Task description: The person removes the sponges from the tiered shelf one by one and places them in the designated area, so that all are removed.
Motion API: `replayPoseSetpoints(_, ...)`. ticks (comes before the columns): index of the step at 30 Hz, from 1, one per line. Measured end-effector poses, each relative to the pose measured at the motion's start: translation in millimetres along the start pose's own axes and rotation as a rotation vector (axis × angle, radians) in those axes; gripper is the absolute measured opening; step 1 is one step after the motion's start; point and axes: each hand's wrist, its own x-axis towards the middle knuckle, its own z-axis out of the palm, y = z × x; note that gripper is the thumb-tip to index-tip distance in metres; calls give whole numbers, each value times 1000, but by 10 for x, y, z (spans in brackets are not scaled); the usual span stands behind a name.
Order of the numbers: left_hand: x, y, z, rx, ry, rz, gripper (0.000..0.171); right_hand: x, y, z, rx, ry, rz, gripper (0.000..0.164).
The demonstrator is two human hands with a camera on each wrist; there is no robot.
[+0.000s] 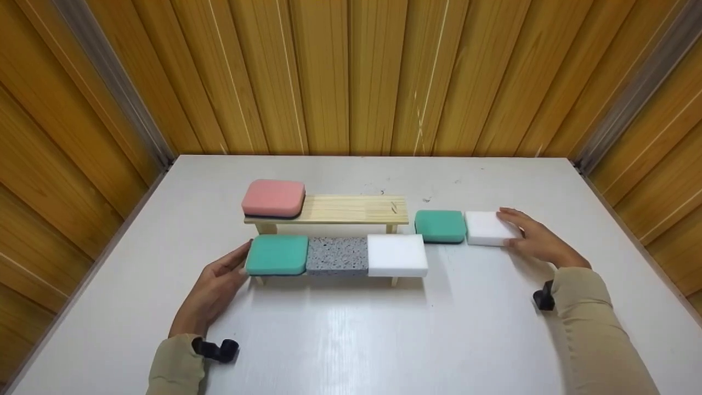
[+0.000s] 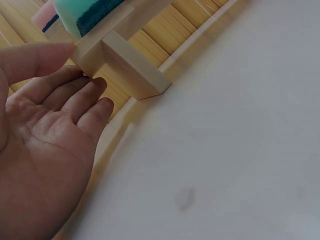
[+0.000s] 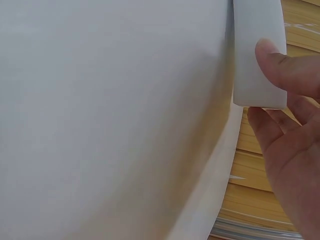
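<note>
Right hand (image 1: 540,241) at the right of the frame has thumb and fingers pinching the end of a white block (image 1: 487,228). Left hand (image 1: 216,280), lower left of centre, sits at the left end of the front bench (image 2: 132,65), thumb and fingers close about that end; whether they really grip it, you cannot tell!

That bench, mid-frame, carries a neat row: a teal sponge (image 1: 277,254) on the left, a speckled grey block (image 1: 337,255) in the middle, a white slab (image 1: 397,255) on the right, all side by side. Just above in the frame, the rear bench (image 1: 356,209) bears a pink sponge (image 1: 273,197) at its left end. And right of centre, a green sponge (image 1: 440,226) sits just beside the pinched block's left edge.
</note>
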Motion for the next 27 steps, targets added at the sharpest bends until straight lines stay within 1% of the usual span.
replayPoseSetpoints(8,-14,9,-9,8,-13,4,62,5,-20,7,-11,-20,33,67)
replayPoseSetpoints(15,-7,24,7,27,-5,-15,64,-14,7,10,86,-3,9,70)
replayPoseSetpoints(22,3,30,12,59,16,-32,65,-29,-26,9,79,8,29,68)
replayPoseSetpoints(27,-7,25,11,46,11,-24,65,-37,-49,23,74,17,44,66)
